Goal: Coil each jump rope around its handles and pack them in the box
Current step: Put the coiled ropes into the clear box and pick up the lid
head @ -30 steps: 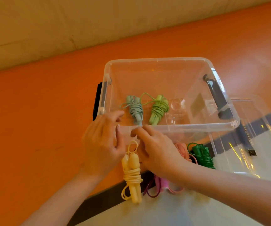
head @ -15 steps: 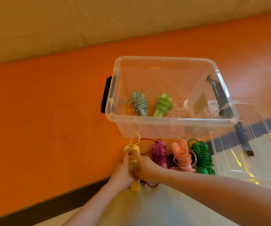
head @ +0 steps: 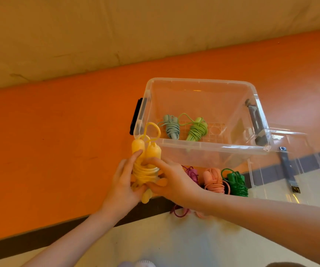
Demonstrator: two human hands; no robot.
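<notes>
both hands clasp the yellow rope bundle beside the box

gripped from two sides, the yellow jump rope (head: 145, 166) sits between the left hand (head: 123, 182) and the right hand (head: 171, 181), its cord wound around the pair of handles. the left hand cups the bundle from the left with fingers laid up along one handle, thumb tucked under near the lower end. the right hand wraps it from the right, forefinger curled across the coils and thumb below. two loops of yellow cord stick up above the handle tops, and the lower handle ends poke out beneath the palms. the bundle is held upright, just outside the near left corner of the clear plastic box (head: 203, 149), its loops overlapping that corner in the view.

inside the box, on its floor, lie a pale blue-green jump rope (head: 171, 127) and a light green jump rope (head: 196, 130), side by side, each coiled around its handles. the box has dark latch handles on its left and right ends and rests on the orange floor (head: 59, 141).

in front of the box, near the right wrist, three more coiled bundles lie in a row: a purple jump rope (head: 192, 173), partly hidden by the right hand, a pink jump rope (head: 214, 180) and a dark green jump rope (head: 237, 182). the clear lid (head: 299, 170) lies to the right of the box, touching or just beside it.
</notes>
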